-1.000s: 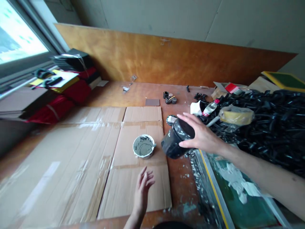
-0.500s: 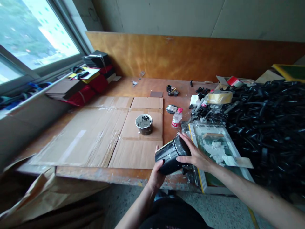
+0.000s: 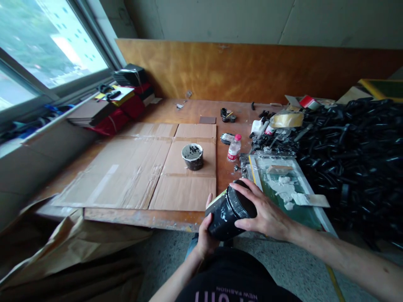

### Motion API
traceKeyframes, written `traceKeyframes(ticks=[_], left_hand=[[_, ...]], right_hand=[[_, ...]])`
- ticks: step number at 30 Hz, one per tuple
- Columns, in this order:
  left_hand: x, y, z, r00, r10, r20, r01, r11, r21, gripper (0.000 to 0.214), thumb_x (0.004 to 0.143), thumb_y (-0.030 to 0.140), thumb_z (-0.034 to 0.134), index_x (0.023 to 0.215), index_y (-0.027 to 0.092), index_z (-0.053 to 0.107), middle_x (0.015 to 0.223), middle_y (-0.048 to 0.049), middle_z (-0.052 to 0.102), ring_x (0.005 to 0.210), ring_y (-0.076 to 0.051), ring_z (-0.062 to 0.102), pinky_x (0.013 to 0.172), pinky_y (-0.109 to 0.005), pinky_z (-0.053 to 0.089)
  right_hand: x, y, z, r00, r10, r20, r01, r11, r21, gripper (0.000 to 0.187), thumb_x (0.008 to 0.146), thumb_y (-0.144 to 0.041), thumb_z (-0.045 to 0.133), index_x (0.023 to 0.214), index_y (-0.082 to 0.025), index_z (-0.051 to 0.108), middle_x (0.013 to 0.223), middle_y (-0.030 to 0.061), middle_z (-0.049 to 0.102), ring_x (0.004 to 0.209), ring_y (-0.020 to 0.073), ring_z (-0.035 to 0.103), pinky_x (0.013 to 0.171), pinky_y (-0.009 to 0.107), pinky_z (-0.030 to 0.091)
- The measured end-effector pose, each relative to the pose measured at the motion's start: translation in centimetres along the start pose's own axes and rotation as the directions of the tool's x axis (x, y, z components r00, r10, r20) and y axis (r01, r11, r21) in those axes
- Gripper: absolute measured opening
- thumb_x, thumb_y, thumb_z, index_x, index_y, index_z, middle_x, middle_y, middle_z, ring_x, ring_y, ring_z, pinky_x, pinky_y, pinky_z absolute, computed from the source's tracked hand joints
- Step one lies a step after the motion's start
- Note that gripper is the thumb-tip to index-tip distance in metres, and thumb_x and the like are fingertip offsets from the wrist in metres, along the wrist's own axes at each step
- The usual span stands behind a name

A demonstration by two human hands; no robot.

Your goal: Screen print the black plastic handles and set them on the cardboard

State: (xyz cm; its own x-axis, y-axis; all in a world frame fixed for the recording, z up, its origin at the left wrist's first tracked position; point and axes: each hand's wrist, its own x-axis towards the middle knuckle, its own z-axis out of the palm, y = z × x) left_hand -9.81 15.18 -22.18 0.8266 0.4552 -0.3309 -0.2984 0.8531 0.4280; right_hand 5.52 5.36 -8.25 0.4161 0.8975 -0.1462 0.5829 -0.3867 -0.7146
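Black jar (image 3: pixel 223 218), fingers clamped: left hand (image 3: pixel 207 238) around it, right hand (image 3: pixel 266 213) on lid (image 3: pixel 244 203); apparent step, lid handling; next move needs counter-grip.

Both hands (image 3: pixel 206 239) (image 3: pixel 266 213) hold a tilted black container (image 3: pixel 225 214) near a smeared tub (image 3: pixel 193 162) on flattened cardboard (image 3: pixel 132 161)

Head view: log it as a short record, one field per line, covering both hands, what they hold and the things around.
Left hand: grips the lower end of the black jar
Right hand: thumb and fingers spread around the jar's lid end
Jar: tilted, stained with pale smears
Tub: open, dark smears inside, upright on flattened cardboard
Bottle: upright, red cap, right of the tub
Far right: heap of black pieces
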Motion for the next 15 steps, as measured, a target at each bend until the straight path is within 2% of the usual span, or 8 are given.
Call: traceKeyframes(ticks=[3,6,8,9,10,12,14,15], left_hand=[[0.9,1.5,-1.0,0.999,-0.036,0.04,0.035,0.999,0.026,0.086,0.082,0.048,0.058,0.153,0.032,0.014,0.144,-0.0063,0.05,0.128,-0.032,0.05,0.111,-0.049,0.032],[2.8,2.8,-3.4,0.983,-0.109,0.146,0.092,0.989,0.12,0.081,0.083,0.052,0.057,0.152,0.03,0.02,0.147,-0.0074,0.047,0.132,-0.032,0.046,0.113,-0.049,0.029],[4.3,3.9,-5.8,0.975,-0.129,0.179,0.067,0.946,0.316,0.071,0.087,0.054,0.051,0.149,0.026,0.031,0.146,-0.0094,0.048,0.133,-0.031,0.044,0.114,-0.049,0.027],[5.1,4.6,-7.3,0.982,-0.101,0.161,0.015,0.885,0.465,0.065,0.089,0.055,0.049,0.146,0.025,0.039,0.144,-0.0103,0.05,0.133,-0.03,0.044,0.114,-0.05,0.026],[5.7,5.3,-9.0,0.99,-0.033,0.135,-0.06,0.775,0.629,0.06,0.089,0.055,0.048,0.141,0.024,0.047,0.142,-0.0108,0.052,0.134,-0.03,0.044,0.115,-0.05,0.025],[6.7,6.9,-12.7,0.976,0.17,0.133,-0.191,0.39,0.901,0.052,0.087,0.051,0.055,0.131,0.024,0.057,0.14,-0.0099,0.054,0.137,-0.03,0.039,0.116,-0.052,0.021],[7.3,8.4,-16.3,0.935,0.276,0.224,-0.228,-0.018,0.973,0.055,0.08,0.046,0.065,0.132,0.027,0.057,0.146,-0.0077,0.048,0.142,-0.032,0.029,0.118,-0.054,0.014],[7.5,9.0,-17.8,0.925,0.272,0.266,-0.227,-0.164,0.96,0.057,0.078,0.043,0.068,0.132,0.028,0.057,0.148,-0.007,0.046,0.144,-0.033,0.026,0.118,-0.055,0.011]], right_hand=[[1.3,-0.7,0.5,1.0,0.025,-0.009,-0.025,1.0,-0.005,0.085,0.066,-0.039,0.074,0.144,-0.032,0.04,0.152,0.006,0.027,0.139,0.0311,0.031,0.115,0.049,0.028],[2.9,-0.5,2.0,0.997,0.051,-0.05,-0.051,0.999,-0.005,0.084,0.067,-0.041,0.073,0.144,-0.031,0.04,0.151,0.0064,0.029,0.138,0.03,0.033,0.115,0.048,0.028],[3.6,0.1,3.6,0.995,0.05,-0.084,-0.054,0.997,-0.053,0.086,0.066,-0.04,0.073,0.144,-0.03,0.04,0.151,0.007,0.029,0.138,0.0306,0.033,0.115,0.048,0.028],[3.8,0.5,4.6,0.994,0.043,-0.096,-0.052,0.994,-0.097,0.087,0.065,-0.04,0.074,0.144,-0.031,0.04,0.152,0.0069,0.028,0.139,0.0315,0.032,0.115,0.049,0.027],[3.8,0.9,5.5,0.994,0.034,-0.101,-0.049,0.988,-0.149,0.088,0.063,-0.039,0.075,0.144,-0.032,0.04,0.153,0.0064,0.027,0.139,0.0325,0.03,0.115,0.049,0.027],[3.7,1.6,7.3,0.995,0.023,-0.095,-0.046,0.967,-0.249,0.09,0.06,-0.038,0.076,0.144,-0.035,0.041,0.153,0.0049,0.027,0.14,0.0349,0.026,0.115,0.052,0.025],[3.5,2.3,8.7,0.996,0.042,-0.085,-0.066,0.949,-0.308,0.091,0.059,-0.039,0.076,0.144,-0.038,0.041,0.153,0.004,0.028,0.14,0.0363,0.025,0.114,0.054,0.025],[3.4,2.6,9.2,0.995,0.061,-0.082,-0.084,0.943,-0.322,0.091,0.06,-0.039,0.076,0.144,-0.038,0.04,0.153,0.0039,0.028,0.14,0.0363,0.025,0.114,0.054,0.025]])
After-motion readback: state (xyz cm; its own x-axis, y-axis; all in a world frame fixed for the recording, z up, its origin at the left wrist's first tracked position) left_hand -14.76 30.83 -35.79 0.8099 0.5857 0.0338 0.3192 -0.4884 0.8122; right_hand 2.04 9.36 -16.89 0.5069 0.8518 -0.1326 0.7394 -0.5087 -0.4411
